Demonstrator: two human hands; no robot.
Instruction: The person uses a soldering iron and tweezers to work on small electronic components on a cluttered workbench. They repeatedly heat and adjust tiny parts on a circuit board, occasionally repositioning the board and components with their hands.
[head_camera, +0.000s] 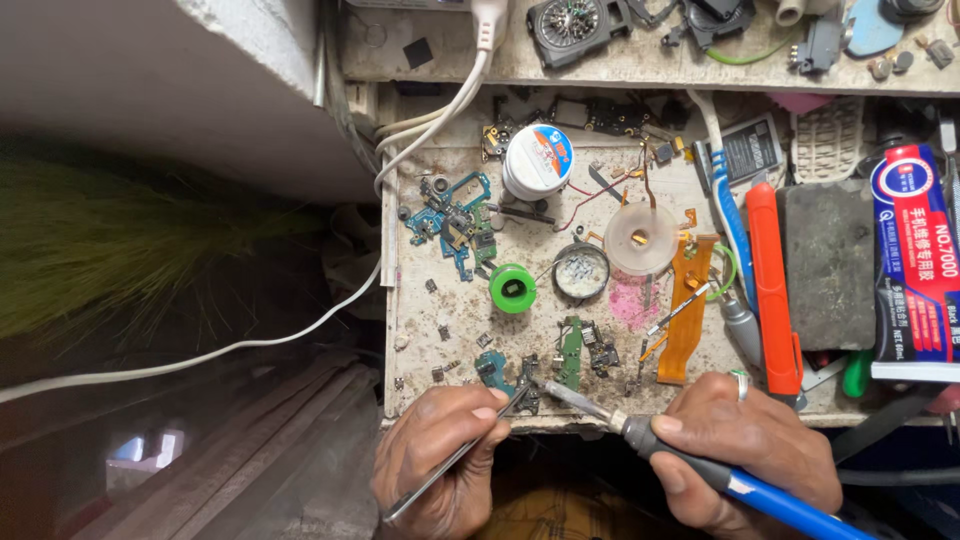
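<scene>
I am mid-solder on a small dark circuit piece (527, 397) at the near edge of the bench (420, 330), just below the green reel (512, 287). My left hand (440, 460) pinches tweezers (455, 458) onto it; my right hand (745, 445) grips the soldering iron (640, 432), tip almost touching. Next calls for a steady, brief touch.

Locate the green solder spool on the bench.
In the head view, the green solder spool sits near the bench's centre-left, beside the round metal tin and below the white round container.
</scene>
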